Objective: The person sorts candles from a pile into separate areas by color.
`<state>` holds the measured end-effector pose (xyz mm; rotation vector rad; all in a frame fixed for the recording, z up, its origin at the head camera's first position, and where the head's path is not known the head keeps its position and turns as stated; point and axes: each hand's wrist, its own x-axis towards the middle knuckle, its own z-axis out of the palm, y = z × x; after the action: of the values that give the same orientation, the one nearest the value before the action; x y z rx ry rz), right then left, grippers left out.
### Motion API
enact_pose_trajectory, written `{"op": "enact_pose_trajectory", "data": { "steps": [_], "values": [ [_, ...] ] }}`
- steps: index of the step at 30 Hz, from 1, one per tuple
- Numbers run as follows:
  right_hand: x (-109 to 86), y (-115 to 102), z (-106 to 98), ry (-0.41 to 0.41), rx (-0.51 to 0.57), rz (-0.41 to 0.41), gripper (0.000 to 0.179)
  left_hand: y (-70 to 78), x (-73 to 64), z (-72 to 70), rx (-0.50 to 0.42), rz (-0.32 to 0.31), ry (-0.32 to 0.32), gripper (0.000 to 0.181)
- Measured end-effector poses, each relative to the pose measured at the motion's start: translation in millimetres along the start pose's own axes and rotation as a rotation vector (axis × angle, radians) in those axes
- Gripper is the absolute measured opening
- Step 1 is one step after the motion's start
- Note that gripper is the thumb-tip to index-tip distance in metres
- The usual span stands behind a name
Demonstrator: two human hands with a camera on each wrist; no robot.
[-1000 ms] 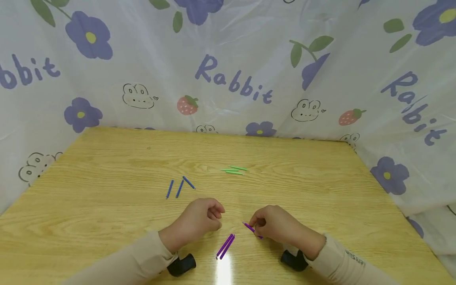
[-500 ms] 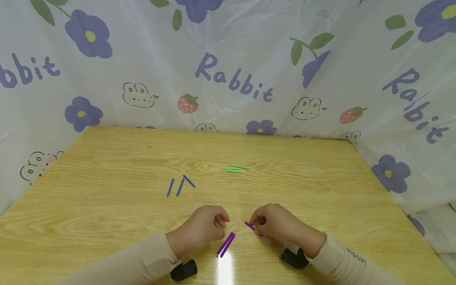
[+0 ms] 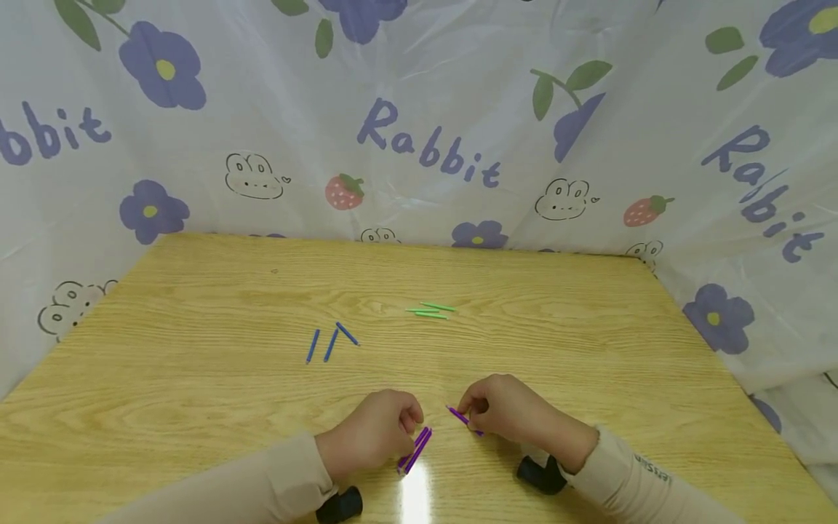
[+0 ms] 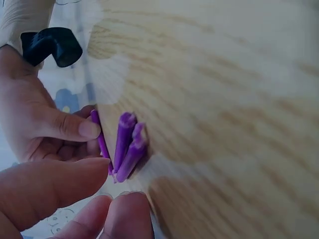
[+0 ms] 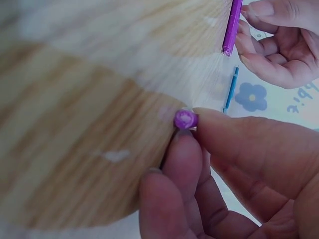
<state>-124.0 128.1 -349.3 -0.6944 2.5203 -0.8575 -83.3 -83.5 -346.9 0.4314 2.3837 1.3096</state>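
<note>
Two thin purple candles lie side by side on the wooden table, near its front. My left hand is just beside them, partly covering one in the head view. In the left wrist view its thumb and fingertips stand apart, with the purple pair beyond them. My right hand pinches a third purple candle between thumb and fingers, low over the table. The right wrist view shows that candle's round end at the fingertips.
Blue candles lie apart from each other at left of centre. Farther back is a small group of green ones. A printed white curtain hangs behind the table. Each wrist carries a black camera mount.
My left hand has come down and toward me, to the right, reaching the purple pair. My right hand keeps its pinch on the third purple candle and has hardly moved.
</note>
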Motion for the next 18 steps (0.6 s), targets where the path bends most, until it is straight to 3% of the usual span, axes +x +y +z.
{"op": "enact_pose_trajectory", "data": {
  "steps": [10, 18],
  "values": [
    [-0.6, 0.3, 0.0, -0.008, 0.009, 0.001, 0.014, -0.6, 1.4, 5.5, 0.081, 0.002, 0.012, 0.024],
    [0.3, 0.4, 0.6, -0.002, 0.003, -0.002, 0.015, 1.9, 1.8, 8.0, 0.076, -0.031, 0.025, 0.024]
  ]
}}
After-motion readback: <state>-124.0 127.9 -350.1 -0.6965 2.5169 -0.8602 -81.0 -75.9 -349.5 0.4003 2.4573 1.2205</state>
